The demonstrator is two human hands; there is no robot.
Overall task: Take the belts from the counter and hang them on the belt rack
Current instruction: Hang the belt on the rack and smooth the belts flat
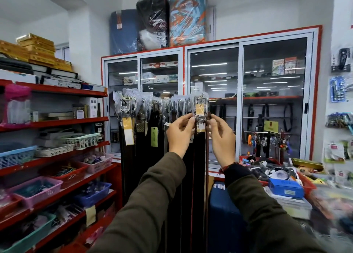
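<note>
A dark brown belt (200,157) hangs straight down in front of me, its metal buckle (201,107) wrapped in clear plastic with a yellow tag. My left hand (180,133) pinches the belt just below the buckle from the left. My right hand (222,138) pinches it from the right at the same height. The buckle sits at the right end of the belt rack (152,100), level with a row of several other hanging belts (141,147) with plastic-wrapped buckles and yellow and green tags. Whether the buckle rests on a hook is hidden.
Red shelves (57,123) with plastic baskets fill the left. A glass-door cabinet (240,100) stands behind the rack. At the right, a cluttered counter (298,201) carries a red tray (307,186), a blue box (286,189) and small goods. A blue suitcase (223,224) stands below.
</note>
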